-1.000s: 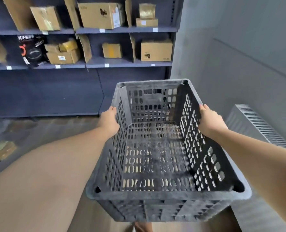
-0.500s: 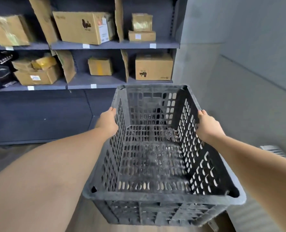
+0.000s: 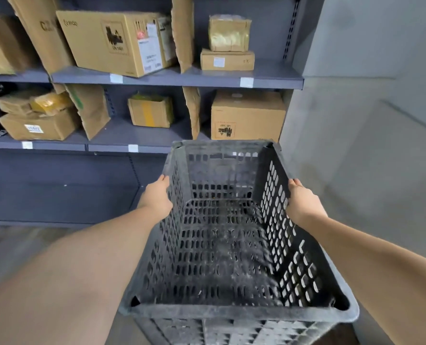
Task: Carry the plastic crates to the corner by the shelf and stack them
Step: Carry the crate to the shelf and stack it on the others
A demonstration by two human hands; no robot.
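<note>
Fingers [image 3: 164, 179] of left hand [image 3: 157, 197] and right hand [image 3: 302, 201] curled over crate [image 3: 222, 245] side rims | crate empty, held before shelf [image 3: 157, 77] end

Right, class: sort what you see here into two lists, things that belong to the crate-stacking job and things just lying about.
Part of the job:
black plastic crate
left hand and right hand, gripping its sides
shelf

Just lying about:
large cardboard box
gold-wrapped parcel
flat box beneath it
box with yellow tape
</note>
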